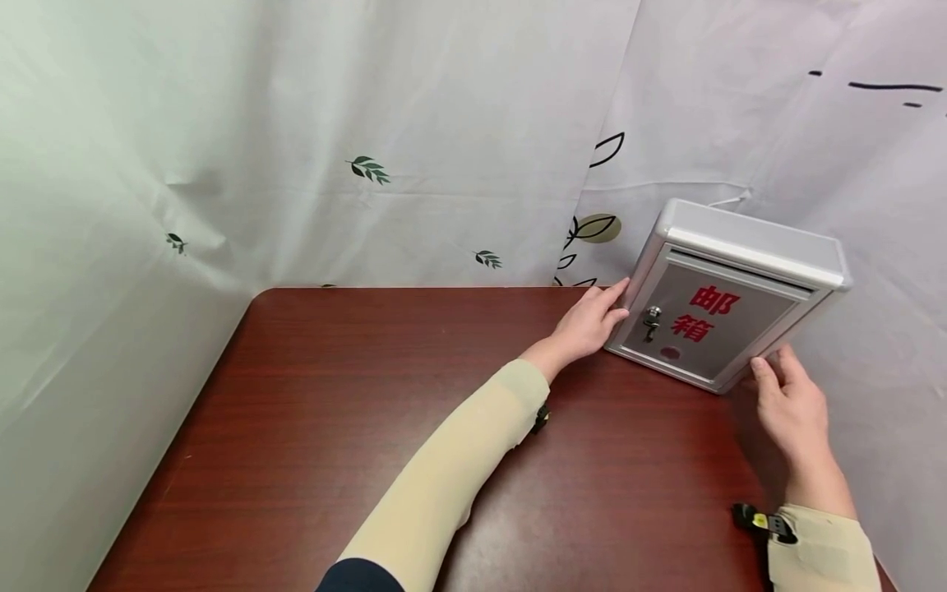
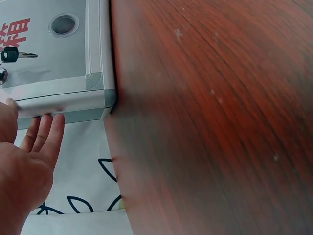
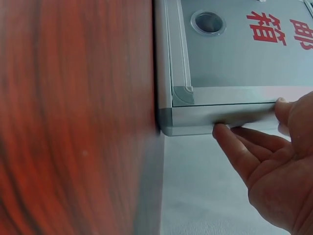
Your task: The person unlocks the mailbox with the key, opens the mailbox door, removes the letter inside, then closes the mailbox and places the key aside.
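Observation:
A silver metal mailbox (image 1: pixel 728 296) with red characters stands upright on the table, its front toward me. A lock with a hanging key (image 1: pixel 651 323) sits at the left of its door, and a slot runs along the top. My left hand (image 1: pixel 588 319) grips the box's left side, thumb at the front edge and fingers along the side. On the opposite side, my right hand (image 1: pixel 795 403) holds the box, thumb by the front frame and fingertips against the side wall. A round window (image 3: pixel 208 22) shows low on the door.
The reddish-brown wooden table (image 1: pixel 333 411) spreads to the left and front of the box. White curtains (image 1: pixel 444 123) with leaf prints hang behind and at both sides, close behind the mailbox. A dark strap device (image 1: pixel 765 524) sits on the right wrist.

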A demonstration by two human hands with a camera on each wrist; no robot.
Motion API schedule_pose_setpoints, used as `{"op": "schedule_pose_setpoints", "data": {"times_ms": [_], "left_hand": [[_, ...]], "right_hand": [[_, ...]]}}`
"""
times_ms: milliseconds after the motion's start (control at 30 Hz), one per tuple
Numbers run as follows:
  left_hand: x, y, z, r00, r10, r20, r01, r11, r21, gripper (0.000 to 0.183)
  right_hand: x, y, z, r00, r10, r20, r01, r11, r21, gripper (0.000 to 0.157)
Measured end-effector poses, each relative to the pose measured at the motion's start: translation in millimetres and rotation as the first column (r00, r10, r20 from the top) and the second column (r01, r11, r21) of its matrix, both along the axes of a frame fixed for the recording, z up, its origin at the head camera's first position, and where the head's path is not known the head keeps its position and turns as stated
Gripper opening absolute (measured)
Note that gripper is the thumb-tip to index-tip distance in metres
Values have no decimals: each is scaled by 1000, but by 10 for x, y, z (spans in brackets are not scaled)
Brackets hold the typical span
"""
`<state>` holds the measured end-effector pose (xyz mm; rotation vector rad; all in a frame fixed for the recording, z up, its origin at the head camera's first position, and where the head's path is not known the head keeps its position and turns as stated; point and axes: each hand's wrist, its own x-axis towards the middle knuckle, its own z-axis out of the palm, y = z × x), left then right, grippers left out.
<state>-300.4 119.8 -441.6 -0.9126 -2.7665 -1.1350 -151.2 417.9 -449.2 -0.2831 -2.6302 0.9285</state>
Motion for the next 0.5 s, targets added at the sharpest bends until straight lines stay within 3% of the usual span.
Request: {"op": "schedule_pose_setpoints", "data": {"times_ms": [267,500], "left_hand": [[-11,-4,-53,999,31,-9,-31,997,-64,68],[35,-32,-86,998,15,64,-13,1000,-21,71]], "right_hand": [[-2,-44,-5,1000,18,-5,-18,1000,-3,40],[-7,-99,-3,999,14,-33,-14,1000,2,36]]}}
